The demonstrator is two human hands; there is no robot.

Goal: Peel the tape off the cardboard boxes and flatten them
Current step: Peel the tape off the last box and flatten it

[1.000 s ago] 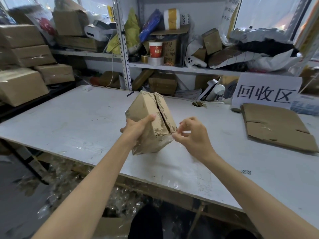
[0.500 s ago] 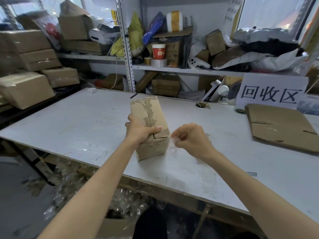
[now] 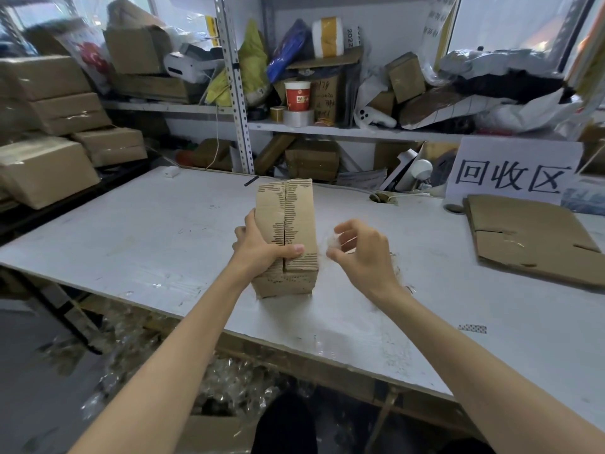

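Observation:
A small brown cardboard box (image 3: 296, 221) stands on the white table (image 3: 131, 231), its top seam bare and torn where the paper skin came away. My left hand (image 3: 262, 247) grips the box from its left side, thumb across the top seam near the front edge. Just right of the box, my right hand (image 3: 363, 253) is raised with curled fingers pinching a crumpled wad of clear tape (image 3: 334, 242). A thin wisp of tape trails below that hand.
A flattened cardboard box (image 3: 530, 237) lies at the table's right, in front of a white sign (image 3: 512, 170). Taped boxes (image 3: 49, 132) are stacked at the left. Cluttered shelves (image 3: 327, 129) run behind the table. Crumpled clear tape (image 3: 229, 381) litters the floor below the front edge.
The box was tilted up in my left hand and now stands flat on the table. My right hand pulled the tape away from the box's front corner and moved rightward.

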